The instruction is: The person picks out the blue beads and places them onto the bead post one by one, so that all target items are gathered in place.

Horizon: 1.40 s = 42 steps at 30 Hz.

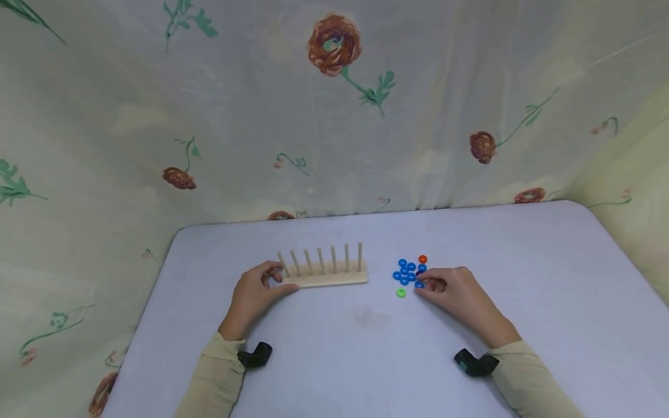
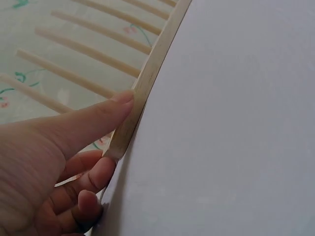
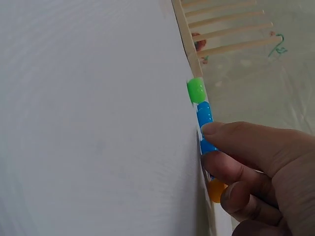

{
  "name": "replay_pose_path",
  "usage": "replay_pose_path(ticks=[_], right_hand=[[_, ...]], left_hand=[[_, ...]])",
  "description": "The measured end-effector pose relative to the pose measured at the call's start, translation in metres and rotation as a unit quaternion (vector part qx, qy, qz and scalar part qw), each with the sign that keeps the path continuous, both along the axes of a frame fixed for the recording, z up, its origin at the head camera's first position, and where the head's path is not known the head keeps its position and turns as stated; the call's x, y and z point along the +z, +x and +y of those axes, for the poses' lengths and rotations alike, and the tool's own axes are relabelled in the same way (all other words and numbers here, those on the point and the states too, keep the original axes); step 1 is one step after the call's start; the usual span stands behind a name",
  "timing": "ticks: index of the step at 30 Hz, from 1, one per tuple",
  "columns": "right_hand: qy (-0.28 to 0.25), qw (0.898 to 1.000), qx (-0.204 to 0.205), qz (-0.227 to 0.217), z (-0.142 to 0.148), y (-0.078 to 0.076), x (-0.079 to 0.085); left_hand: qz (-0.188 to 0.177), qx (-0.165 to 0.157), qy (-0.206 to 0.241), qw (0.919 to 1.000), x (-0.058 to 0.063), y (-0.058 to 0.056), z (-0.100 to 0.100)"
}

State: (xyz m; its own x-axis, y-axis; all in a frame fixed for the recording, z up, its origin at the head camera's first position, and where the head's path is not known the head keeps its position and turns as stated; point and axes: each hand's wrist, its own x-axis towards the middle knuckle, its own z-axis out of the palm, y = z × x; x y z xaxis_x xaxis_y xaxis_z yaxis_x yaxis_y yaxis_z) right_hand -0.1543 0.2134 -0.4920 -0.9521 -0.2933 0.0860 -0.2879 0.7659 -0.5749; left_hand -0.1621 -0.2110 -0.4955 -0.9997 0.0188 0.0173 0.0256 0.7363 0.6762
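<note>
A pale wooden rack point(image 1: 334, 280) with a row of several upright pegs stands on the table. My left hand point(image 1: 252, 296) grips its left end, thumb on the front face and fingers round the end and behind. To the right lies a loose cluster of blue rings point(image 1: 404, 271), with a green ring point(image 1: 400, 293) at its front and an orange ring point(image 1: 423, 259) at its back. At the cluster's right side, my right hand point(image 1: 456, 290) pinches a blue ring point(image 3: 207, 146) between thumb and forefinger. A dark ring is partly hidden by the fingers.
A white-covered table point(image 1: 366, 360) carries everything. Behind it and at the sides hangs a flowered curtain point(image 1: 251, 104). Dark camera mounts point(image 1: 255, 355) sit on both wrists. A faint stain point(image 1: 370, 317) marks the cloth between the hands.
</note>
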Motion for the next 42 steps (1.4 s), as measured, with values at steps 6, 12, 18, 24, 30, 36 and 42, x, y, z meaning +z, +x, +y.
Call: replay_pose_path(ticks=[6, 12, 18, 24, 30, 36, 42], right_hand=[[-0.007, 1.000, 0.003, 0.017, -0.0015, -0.0014, -0.0010], [-0.005, 1.000, -0.001, 0.011, -0.0007, -0.0004, -0.0029], [0.003, 1.000, -0.006, 0.024, -0.0016, 0.0025, -0.0014], [0.005, 0.998, -0.003, 0.059, -0.0038, 0.0041, 0.0010], [0.002, 0.998, -0.004, 0.056, -0.0043, 0.0041, 0.0007], [0.004, 0.998, 0.001, 0.063, -0.0033, 0.0028, -0.0005], [-0.001, 0.998, -0.001, 0.061, -0.0029, 0.0032, -0.0003]], left_hand=[[0.012, 0.008, -0.011, 0.9998, -0.0023, 0.0003, 0.0002], [0.015, 0.001, -0.019, 0.9997, -0.0044, -0.0022, 0.0011], [0.018, -0.002, -0.020, 0.9996, -0.0024, -0.0030, 0.0028], [0.009, 0.001, -0.019, 0.9998, -0.0006, -0.0012, 0.0034], [0.006, -0.001, -0.017, 0.9998, -0.0017, -0.0028, 0.0012], [0.012, -0.003, -0.017, 0.9998, -0.0031, -0.0035, 0.0001], [0.015, -0.001, -0.014, 0.9998, -0.0033, -0.0017, 0.0021]])
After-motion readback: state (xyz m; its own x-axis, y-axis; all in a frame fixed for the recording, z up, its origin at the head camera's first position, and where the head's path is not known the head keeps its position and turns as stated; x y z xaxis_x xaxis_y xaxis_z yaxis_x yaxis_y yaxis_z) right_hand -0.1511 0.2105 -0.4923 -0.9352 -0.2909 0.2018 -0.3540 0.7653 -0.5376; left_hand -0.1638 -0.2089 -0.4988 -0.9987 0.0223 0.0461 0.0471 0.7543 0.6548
